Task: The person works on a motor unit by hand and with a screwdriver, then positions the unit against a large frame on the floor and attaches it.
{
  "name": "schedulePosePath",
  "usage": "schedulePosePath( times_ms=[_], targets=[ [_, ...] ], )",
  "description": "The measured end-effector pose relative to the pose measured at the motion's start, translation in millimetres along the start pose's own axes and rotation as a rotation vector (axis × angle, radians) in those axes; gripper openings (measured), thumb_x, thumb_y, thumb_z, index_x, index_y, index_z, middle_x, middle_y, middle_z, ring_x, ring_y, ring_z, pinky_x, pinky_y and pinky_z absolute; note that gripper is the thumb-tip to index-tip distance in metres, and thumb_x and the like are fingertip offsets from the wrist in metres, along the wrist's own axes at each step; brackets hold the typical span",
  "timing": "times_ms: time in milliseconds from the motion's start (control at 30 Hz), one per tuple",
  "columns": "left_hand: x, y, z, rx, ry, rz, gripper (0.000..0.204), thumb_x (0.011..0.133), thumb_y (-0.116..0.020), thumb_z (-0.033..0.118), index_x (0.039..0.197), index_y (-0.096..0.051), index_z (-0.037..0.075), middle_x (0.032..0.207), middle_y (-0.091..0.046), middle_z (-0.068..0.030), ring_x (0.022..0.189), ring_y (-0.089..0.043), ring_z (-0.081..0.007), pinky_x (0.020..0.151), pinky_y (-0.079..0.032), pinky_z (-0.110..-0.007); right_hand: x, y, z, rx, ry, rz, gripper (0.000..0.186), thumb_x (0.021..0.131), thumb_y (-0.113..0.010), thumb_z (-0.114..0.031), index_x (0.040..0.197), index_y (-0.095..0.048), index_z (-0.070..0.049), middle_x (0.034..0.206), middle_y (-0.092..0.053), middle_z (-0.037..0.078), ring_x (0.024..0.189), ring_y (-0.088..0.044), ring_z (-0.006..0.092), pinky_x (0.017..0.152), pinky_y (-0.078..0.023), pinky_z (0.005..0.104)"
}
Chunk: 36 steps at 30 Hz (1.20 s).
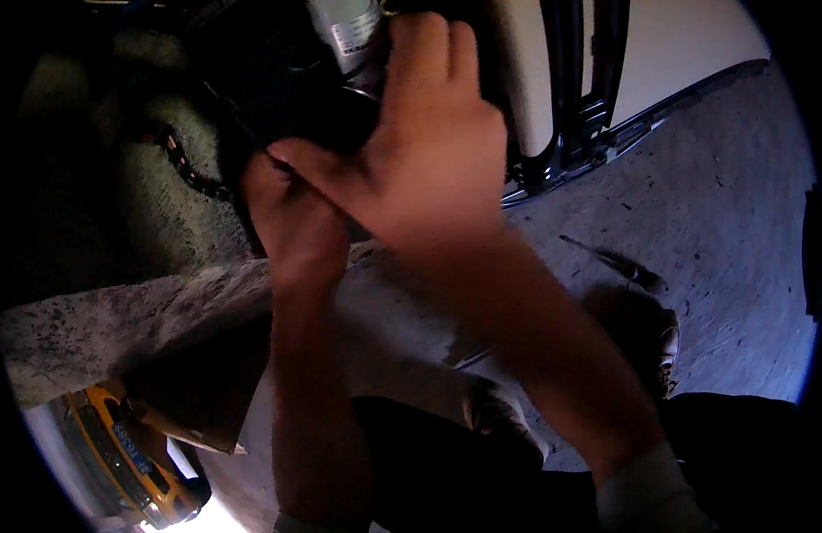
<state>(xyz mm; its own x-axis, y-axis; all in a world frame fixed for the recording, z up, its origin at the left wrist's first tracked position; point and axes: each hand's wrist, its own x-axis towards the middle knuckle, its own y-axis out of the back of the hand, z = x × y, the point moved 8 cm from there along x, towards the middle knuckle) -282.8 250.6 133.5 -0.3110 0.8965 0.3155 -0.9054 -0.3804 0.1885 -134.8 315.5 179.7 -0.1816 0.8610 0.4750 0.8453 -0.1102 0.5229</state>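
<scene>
Right hand (442, 142), thumb spread, just right of pale-grey labelled component (349, 34); left hand (297, 218) nearer, left. Both grips: cannot tell.

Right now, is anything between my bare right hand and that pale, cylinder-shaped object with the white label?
Nothing visible stands between your bare right hand and the pale, labelled cylinder-shaped object left of its fingers, though the gap is too dark to rule out something small. Your bare left hand lies lower, outside that gap.
</scene>
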Motion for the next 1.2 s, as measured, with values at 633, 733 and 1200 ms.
schedulePosePath(
  times_ms=[633, 733, 1200],
  targets=[
    [-1.8, -24.5, -17.1, -0.487, 0.078, 0.357, 0.041, 0.078, -0.088, 0.012, 0.112, -0.069, 0.002, 0.108, -0.073, -0.0044, 0.095, -0.067, -0.0156, 0.09, -0.052, -0.03, -54.1, -39.5, 67.4, 1.05, -0.493, -0.03, 0.026, 0.096, -0.073, -0.016, 0.116, -0.067, -0.001, 0.097, -0.07, 0.004, 0.082, -0.061, 0.0076, 0.066, -0.048, 0.0226],
    [-1.1, -33.6, -21.9, -0.581, 0.105, 0.369, 0.046, 0.076, -0.09, 0.013, 0.115, -0.067, 0.002, 0.107, -0.073, -0.0049, 0.094, -0.068, -0.0159, 0.09, -0.053, -0.03, -49.9, -30.4, 65.6, 0.681, -0.215, 0.077, 0.025, 0.1, -0.068, -0.021, 0.116, -0.068, -0.003, 0.084, -0.064, -0.001, 0.063, -0.049, 0.0036, 0.051, -0.036, 0.0221],
    [-5.6, -35.2, -22.1, -0.668, 0.103, 0.496, 0.066, 0.069, -0.09, 0.01, 0.126, -0.061, -0.005, 0.117, -0.07, -0.0135, 0.103, -0.066, -0.0226, 0.095, -0.052, -0.034, -0.9, -0.3, 47.8, 0.21, 0.022, -0.246, 0.022, 0.089, -0.079, -0.014, 0.099, -0.066, 0.0, 0.09, -0.069, 0.004, 0.084, -0.059, 0.0089, 0.075, -0.05, 0.0284]
  ],
)
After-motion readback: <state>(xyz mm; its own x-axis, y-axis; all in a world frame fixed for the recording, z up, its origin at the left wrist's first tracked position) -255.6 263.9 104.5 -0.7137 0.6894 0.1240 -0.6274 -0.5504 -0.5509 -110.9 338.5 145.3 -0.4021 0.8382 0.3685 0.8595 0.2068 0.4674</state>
